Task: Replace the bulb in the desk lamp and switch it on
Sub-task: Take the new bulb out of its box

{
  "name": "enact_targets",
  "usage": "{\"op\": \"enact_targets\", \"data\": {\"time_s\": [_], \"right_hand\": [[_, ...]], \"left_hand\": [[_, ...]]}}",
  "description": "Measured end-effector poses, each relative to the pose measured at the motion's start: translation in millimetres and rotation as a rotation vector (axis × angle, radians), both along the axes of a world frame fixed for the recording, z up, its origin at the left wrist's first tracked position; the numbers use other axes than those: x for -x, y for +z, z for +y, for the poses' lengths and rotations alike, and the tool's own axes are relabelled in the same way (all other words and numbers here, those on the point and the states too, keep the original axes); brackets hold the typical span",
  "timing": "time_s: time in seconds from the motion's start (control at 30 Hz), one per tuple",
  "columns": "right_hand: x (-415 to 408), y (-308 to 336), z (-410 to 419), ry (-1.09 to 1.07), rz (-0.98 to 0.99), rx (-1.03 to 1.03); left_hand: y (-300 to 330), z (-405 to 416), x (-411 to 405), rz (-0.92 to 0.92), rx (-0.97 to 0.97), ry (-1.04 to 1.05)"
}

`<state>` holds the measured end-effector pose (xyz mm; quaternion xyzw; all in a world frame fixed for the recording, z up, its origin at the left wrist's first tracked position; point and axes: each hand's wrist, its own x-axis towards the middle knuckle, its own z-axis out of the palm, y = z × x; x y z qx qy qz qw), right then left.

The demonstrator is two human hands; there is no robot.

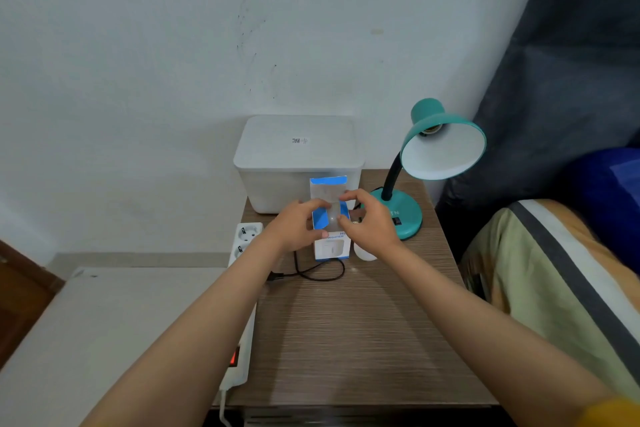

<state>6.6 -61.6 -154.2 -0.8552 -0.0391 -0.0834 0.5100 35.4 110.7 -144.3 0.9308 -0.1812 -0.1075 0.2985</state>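
Both hands, the left hand and right hand, grasp the open-flapped bulb carton at the worktop's centre, eight o'clock of the lamp; it looks light, crushable thin card, so best pinched gently by its side walls.

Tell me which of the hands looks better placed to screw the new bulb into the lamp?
Probably the right hand: it is nearer the teal lamp, whose empty socket sits on that side. The left hand is well placed to steady the bulb box.
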Motion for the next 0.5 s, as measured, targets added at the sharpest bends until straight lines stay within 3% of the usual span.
{"op": "enact_targets", "data": {"time_s": [0.17, 0.3, 0.5], "right_hand": [[-2, -6, -4, -0.073, -0.155, 0.125], [-4, -12, -5, -0.089, -0.293, 0.335], [-6, -10, -9, 0.012, -0.199, 0.375]], "left_hand": [[5, 1, 4, -0.019, 0.063, 0.090], [2, 0, 7, -0.276, -0.013, 0.201], [-8, 0, 8, -0.554, -0.078, 0.094]]}}
